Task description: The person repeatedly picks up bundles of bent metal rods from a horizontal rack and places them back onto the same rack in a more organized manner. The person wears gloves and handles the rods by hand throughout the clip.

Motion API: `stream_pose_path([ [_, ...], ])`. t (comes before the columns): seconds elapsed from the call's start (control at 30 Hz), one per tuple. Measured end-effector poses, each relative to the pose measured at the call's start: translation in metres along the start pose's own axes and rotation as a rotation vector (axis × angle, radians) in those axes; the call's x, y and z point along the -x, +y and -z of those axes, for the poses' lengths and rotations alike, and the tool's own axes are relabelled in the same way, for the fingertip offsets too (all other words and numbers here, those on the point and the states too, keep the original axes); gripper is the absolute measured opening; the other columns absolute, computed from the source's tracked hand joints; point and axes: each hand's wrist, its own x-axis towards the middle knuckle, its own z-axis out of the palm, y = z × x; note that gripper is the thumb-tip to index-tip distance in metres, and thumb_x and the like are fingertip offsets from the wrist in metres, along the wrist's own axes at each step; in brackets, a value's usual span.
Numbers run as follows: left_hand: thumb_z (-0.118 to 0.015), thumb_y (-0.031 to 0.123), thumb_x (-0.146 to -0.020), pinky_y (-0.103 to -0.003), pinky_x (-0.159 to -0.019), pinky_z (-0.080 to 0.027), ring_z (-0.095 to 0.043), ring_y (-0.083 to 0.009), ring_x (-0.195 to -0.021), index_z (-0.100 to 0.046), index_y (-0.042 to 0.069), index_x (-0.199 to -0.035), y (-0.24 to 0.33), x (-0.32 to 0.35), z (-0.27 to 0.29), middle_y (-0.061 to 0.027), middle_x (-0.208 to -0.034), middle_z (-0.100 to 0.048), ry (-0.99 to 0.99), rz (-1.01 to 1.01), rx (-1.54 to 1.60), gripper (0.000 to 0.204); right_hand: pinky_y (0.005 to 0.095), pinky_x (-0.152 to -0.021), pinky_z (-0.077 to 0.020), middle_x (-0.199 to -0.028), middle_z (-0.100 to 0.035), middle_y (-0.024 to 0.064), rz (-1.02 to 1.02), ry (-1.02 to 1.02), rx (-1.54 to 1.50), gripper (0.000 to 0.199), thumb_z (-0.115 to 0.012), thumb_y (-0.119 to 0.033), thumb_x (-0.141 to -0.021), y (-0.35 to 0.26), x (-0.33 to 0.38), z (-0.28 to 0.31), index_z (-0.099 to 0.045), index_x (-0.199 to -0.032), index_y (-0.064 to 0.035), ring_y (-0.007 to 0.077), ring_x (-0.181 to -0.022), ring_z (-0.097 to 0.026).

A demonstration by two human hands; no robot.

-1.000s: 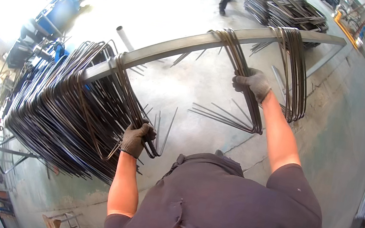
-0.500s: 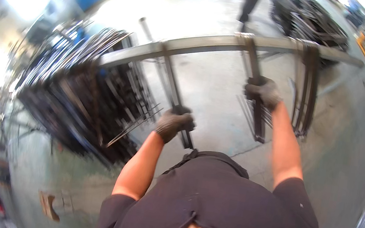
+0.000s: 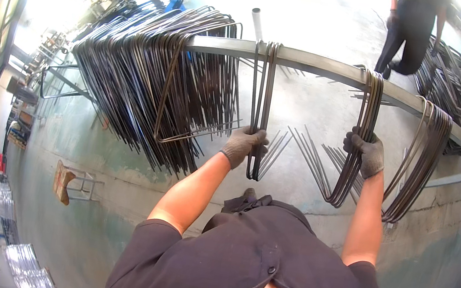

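Observation:
A long square metal rail (image 3: 315, 64) runs across in front of me, with bent metal rods hung over it in bunches. My left hand (image 3: 244, 146), in a grey glove, is closed round the lower part of a small bunch of bent rods (image 3: 266, 89). Gloved as well, my right hand (image 3: 366, 153) grips a second bunch of bent rods (image 3: 370, 106) further right. Both bunches loop over the rail at their tops. Beyond my right hand hangs another bunch (image 3: 426, 157), which neither hand touches.
A dense mass of bent rods (image 3: 140, 69) fills the rail's left end. At the far right, more frames (image 3: 456, 89) are stacked near a person in dark trousers (image 3: 409, 36). A small stool (image 3: 64, 183) stands on the floor at left.
My view has swung, so the rail now slopes down to the right and the left-hand rods show more fully. Both hands still grip their bunches. The person at the back shows more.

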Motion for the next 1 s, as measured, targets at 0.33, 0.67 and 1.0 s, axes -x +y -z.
stream_pose_path([
  [0.33, -0.083, 0.035, -0.102, -0.042, -0.101, -0.058, -0.076, -0.0308, -0.111, -0.073, 0.000, -0.138, 0.105, -0.037, 0.150, -0.0165, -0.121, -0.081, 1.097, -0.345, -0.578, 0.052, 0.0409, -0.080, -0.0690, -0.105, -0.082, 0.0137, 0.038, -0.007, -0.030, 0.029, -0.082, -0.007, -0.101, 0.007, 0.000, 0.005, -0.074, -0.128, 0.0022, 0.0270, -0.089, -0.081],
  [0.67, -0.078, 0.009, -0.101, -0.037, -0.092, -0.056, -0.072, -0.0216, -0.096, -0.075, 0.002, -0.120, 0.100, -0.170, 0.237, -0.0055, -0.105, -0.075, 0.540, -0.466, -0.057, 0.020, 0.0405, -0.079, -0.0691, -0.105, -0.081, 0.0141, 0.000, 0.161, 0.058, 0.032, -0.085, -0.009, -0.101, 0.003, 0.001, -0.009, -0.072, -0.126, 0.0036, 0.0262, -0.087, -0.080],
  [1.0, -0.079, -0.002, -0.103, -0.032, -0.095, -0.060, -0.076, -0.0156, -0.099, -0.080, 0.001, -0.111, 0.018, -0.041, 0.175, -0.0049, -0.103, -0.082, 0.011, -0.420, -0.116, 0.008, 0.0409, -0.079, -0.0681, -0.103, -0.082, 0.0154, -0.025, 0.194, 0.035, 0.033, -0.088, -0.007, -0.097, 0.001, 0.009, -0.027, -0.074, -0.125, 0.0049, 0.0276, -0.086, -0.080],
])
